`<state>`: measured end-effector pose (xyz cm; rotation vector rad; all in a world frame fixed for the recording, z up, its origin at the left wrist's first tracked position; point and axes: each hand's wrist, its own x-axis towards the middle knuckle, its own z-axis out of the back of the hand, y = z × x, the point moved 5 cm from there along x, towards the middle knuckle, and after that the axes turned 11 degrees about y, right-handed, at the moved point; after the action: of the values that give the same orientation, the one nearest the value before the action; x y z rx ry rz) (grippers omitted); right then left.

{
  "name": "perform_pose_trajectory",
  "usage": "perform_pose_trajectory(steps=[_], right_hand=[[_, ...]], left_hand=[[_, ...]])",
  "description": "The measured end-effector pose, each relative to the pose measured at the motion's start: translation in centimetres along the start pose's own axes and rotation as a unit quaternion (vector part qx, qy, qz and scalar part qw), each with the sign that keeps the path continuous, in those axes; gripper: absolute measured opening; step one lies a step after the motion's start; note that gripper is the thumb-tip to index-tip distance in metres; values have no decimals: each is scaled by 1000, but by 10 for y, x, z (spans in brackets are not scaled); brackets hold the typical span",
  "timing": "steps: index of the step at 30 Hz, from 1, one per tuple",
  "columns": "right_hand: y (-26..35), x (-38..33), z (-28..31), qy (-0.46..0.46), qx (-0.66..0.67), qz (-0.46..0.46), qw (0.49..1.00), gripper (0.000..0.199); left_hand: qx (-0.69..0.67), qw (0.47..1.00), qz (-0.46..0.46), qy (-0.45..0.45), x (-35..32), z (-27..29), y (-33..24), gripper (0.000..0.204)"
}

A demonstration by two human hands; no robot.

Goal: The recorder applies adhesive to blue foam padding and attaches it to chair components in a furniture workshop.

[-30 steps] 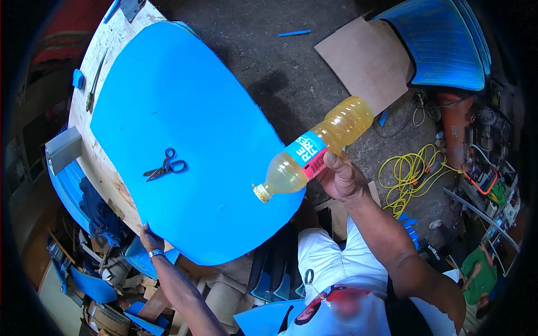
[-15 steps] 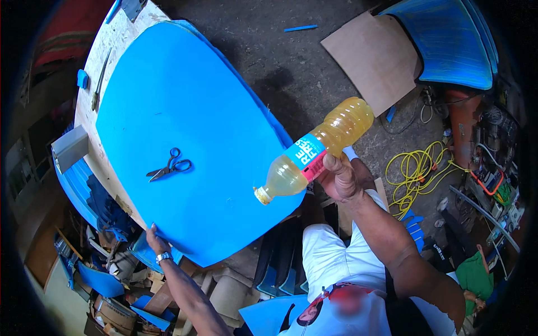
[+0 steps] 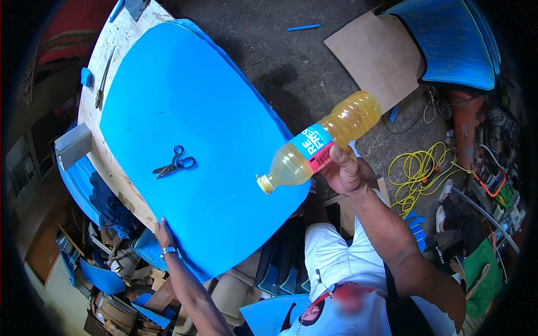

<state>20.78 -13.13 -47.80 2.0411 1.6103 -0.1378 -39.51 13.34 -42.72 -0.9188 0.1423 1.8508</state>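
Note:
My right hand (image 3: pixel 350 171) is closed around a clear plastic bottle (image 3: pixel 291 163) of yellowish liquid with a blue and pink label. The bottle is held tilted above the right edge of a large blue sheet (image 3: pixel 185 101), its yellowish neck end pointing down and left. Black-handled scissors (image 3: pixel 176 163) lie on the sheet. At the sheet's lower left edge rests my left hand (image 3: pixel 163 234), a watch on its wrist, its fingers stretched along the edge. What lies beneath those fingers is hidden.
A pale board (image 3: pixel 92 106) under the sheet carries a pointed tool (image 3: pixel 104 75). Coiled yellow cord (image 3: pixel 414 173) lies on the floor at right. Beyond it sits a person in green (image 3: pixel 485 274). Brown board (image 3: pixel 375 61) and curved blue panels (image 3: pixel 457 45) stand far right. Scraps (image 3: pixel 117 311) crowd the lower left.
The bottle has risen slightly and shifted a little right, still in my right hand. My left hand sits a little farther right along the sheet's edge. The sheet's lower corner reaches lower.

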Motion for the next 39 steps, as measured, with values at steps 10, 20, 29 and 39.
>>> perform_pose_trajectory(steps=[10, 20, 29, 39], right_hand=[[4, 8, 10, 16, 22, -16, 999, 57], [-5, -2, 14, 1, -3, -5, 1000, 63], [-18, 0, 26, -20, 190, -5, 981, 64], [-13, 10, -10, 113, 79, -34, 990, 66]], left_hand=[[507, 767, -152, -363, -46, -39, -74, 49], [185, 861, -466, -84, -57, -183, -389, 20], [163, 928, -268, -202, 17, -123, -254, 58], [-182, 969, 91, -139, 56, -37, 46, 22]])
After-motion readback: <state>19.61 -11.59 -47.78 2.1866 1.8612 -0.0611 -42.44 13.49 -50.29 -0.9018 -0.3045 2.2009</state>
